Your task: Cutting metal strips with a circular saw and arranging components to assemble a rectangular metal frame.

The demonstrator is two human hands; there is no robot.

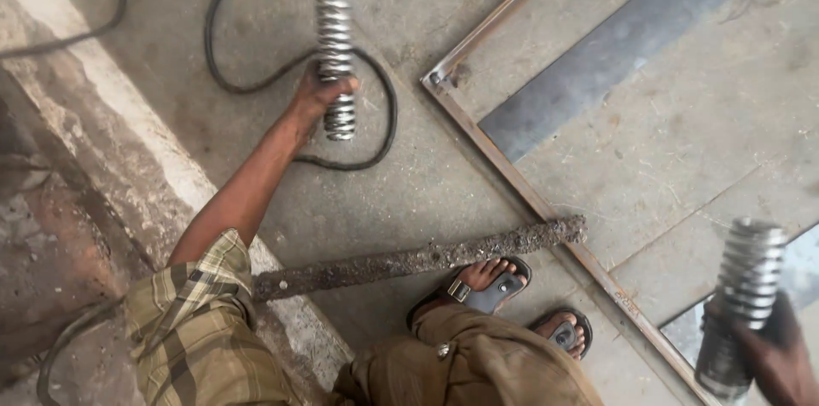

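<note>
With both coil springs carried clear of the floor, left hand (317, 95) is wrapped round the middle of one spring (335, 48) beyond the rusty bar (418, 259) — right hand (772, 355) clasps the other spring (740, 312) on the bar's near side, past the angle-iron frame (520, 184)
</note>
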